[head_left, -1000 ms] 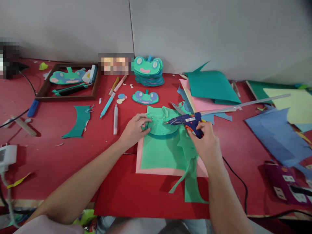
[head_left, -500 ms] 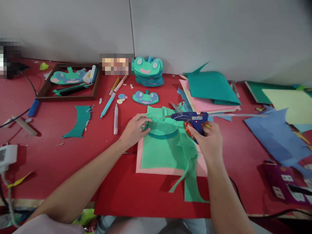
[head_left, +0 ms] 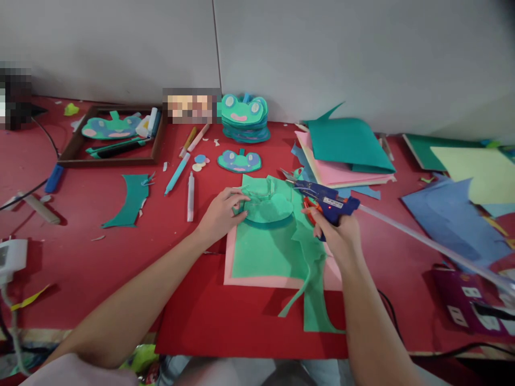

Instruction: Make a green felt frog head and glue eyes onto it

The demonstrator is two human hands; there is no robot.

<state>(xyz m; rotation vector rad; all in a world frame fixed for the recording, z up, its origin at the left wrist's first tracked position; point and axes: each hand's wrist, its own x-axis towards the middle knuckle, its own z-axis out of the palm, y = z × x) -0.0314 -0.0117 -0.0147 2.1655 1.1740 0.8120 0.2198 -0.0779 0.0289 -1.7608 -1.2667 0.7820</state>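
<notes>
My right hand (head_left: 341, 230) is wrapped round a blue hot glue gun (head_left: 328, 203) with an orange trigger. A long clear glue stick (head_left: 418, 238) runs out of its back and slopes down to the right. The gun's nozzle points left, above and apart from a green felt frog-head shape (head_left: 263, 209). My left hand (head_left: 226, 209) pinches that shape's left edge between thumb and fingers. Under it lie a light green felt sheet (head_left: 265, 257) and a pink sheet (head_left: 257, 282). A cut green scrap (head_left: 316, 300) trails off the right side.
Finished frog faces stand in a stack (head_left: 244, 118), with another frog face (head_left: 239, 161) in front. Markers (head_left: 177, 174) and a brown tray (head_left: 108, 162) are at left. Folded felt sheets (head_left: 346, 145), blue felt (head_left: 454, 225) and a purple box (head_left: 454, 300) lie at right.
The glue gun has moved right, its nozzle leaving the felt shape. It has turned, so the glue stick now slopes down to the right. My left hand has stayed in place.
</notes>
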